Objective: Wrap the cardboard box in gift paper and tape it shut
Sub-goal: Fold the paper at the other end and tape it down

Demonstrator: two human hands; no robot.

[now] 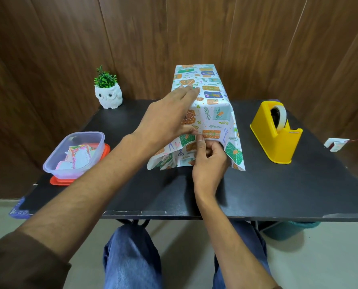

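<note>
- The box (pixel 205 78) stands mid-desk (pixel 257 188), draped in gift paper (pixel 215 119) whose loose edges splay out at the near end.
- The left hand (pixel 165 115) lies flat on top, fingers straight, pressing the paper down.
- The right hand (pixel 210 161) is curled, pinching the paper's front flap.
- A yellow tape dispenser (pixel 276 134) sits to the right, well apart.

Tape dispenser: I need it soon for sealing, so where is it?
Head view: the tape dispenser stands on the table, right of the wrapped box and apart from it.
</note>
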